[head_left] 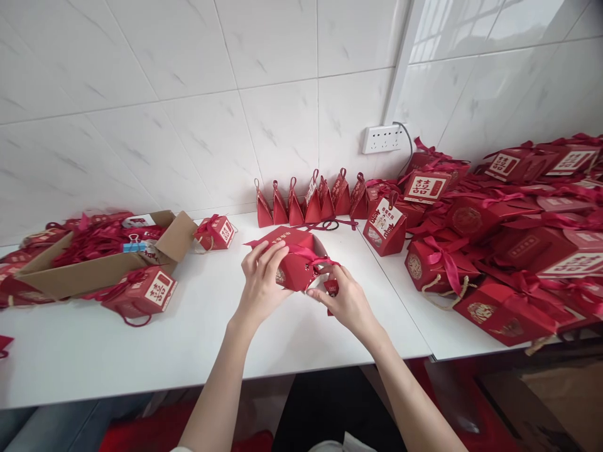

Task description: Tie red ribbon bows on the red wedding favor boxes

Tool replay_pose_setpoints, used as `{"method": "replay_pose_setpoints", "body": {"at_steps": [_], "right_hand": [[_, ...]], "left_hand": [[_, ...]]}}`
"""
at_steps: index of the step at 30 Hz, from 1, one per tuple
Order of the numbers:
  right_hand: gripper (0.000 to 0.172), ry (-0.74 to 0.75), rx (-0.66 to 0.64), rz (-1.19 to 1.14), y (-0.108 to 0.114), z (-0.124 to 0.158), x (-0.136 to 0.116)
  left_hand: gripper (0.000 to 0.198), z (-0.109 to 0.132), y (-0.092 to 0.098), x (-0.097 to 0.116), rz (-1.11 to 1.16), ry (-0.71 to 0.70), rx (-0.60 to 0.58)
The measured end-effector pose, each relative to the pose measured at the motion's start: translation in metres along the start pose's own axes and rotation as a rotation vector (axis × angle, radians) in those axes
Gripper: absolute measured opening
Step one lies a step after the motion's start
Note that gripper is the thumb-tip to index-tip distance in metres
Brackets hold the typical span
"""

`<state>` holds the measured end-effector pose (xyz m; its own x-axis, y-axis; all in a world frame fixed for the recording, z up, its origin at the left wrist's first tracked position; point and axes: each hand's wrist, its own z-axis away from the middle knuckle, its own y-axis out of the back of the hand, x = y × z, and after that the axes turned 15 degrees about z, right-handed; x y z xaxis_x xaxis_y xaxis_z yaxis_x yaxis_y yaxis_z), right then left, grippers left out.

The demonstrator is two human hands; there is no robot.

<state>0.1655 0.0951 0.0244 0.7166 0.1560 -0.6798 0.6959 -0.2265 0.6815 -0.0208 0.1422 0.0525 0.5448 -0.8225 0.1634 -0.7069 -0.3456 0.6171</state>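
Note:
A red cardboard gift box (298, 271) with gold print is tilted above the white table in front of me. My left hand (261, 276) grips it from the left, fingers over its top edge. A pink-red ribbon (306, 252) crosses the box. At the box's right side, my right hand (347, 295) pinches the ribbon's end between thumb and fingers. A small red tag (331, 289) shows beside these fingers, partly hidden by them. Behind the box lie a dark ring-shaped loop (330, 225) and strips of red ribbon.
Several small triangular red boxes (295, 207) stand along the tiled wall. Right, finished-looking red boxes (494, 216) are heaped up. An open brown carton (51, 279) holding ribbons stands left, with red boxes around it. A power strip (384, 139) hangs on the wall.

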Motion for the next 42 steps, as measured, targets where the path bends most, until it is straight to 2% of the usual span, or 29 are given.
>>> {"method": "replay_pose_setpoints", "body": {"at_steps": [4,7,11,14,18,22,25,28,31,33,35,38,42], "right_hand": [[0.025,-0.010,-0.008,-0.044,0.005,0.000,-0.004],[0.019,-0.003,0.003,-0.099,0.012,0.001,-0.009],[0.017,0.048,0.133,-0.098,0.022,0.001,-0.016],[0.018,0.031,0.264,-0.125,0.025,0.000,-0.019],[0.015,-0.137,0.423,-0.406,0.027,-0.005,-0.014],[0.019,-0.353,0.526,-0.869,0.033,-0.014,0.004],[0.010,-0.565,0.418,-1.195,0.040,-0.020,0.020],[0.016,-0.766,0.205,-1.433,0.040,-0.019,0.032],[0.014,-0.784,0.083,-1.507,0.034,-0.014,0.040],[0.017,-0.731,0.076,-1.434,0.027,-0.011,0.046],[0.030,-0.724,0.116,-1.214,0.021,-0.008,0.053],[0.044,-0.672,0.144,-0.677,0.016,-0.003,0.065],[0.048,-0.498,0.042,0.089,0.014,0.003,0.078]], "left_hand": [[0.092,0.002,-0.007,-0.004,0.112,0.063,0.105],[0.097,0.004,-0.011,-0.002,0.202,0.173,0.165],[0.098,0.008,-0.013,0.006,0.349,0.355,0.181],[0.102,0.008,-0.014,0.014,0.474,0.529,0.153],[0.102,0.007,-0.016,0.021,0.785,0.883,0.100],[0.076,0.012,-0.020,0.019,1.201,1.121,0.166],[0.052,0.016,-0.022,0.014,1.491,1.288,0.278],[0.040,0.015,-0.021,0.010,1.599,1.350,0.383],[0.040,0.010,-0.016,0.011,1.687,1.376,0.419],[0.044,0.006,-0.012,0.012,1.753,1.404,0.427],[0.046,0.003,-0.006,0.014,1.773,1.424,0.437],[0.043,0.000,0.000,0.017,1.770,1.429,0.438],[0.051,-0.002,0.006,0.021,1.893,1.374,0.375]]}}
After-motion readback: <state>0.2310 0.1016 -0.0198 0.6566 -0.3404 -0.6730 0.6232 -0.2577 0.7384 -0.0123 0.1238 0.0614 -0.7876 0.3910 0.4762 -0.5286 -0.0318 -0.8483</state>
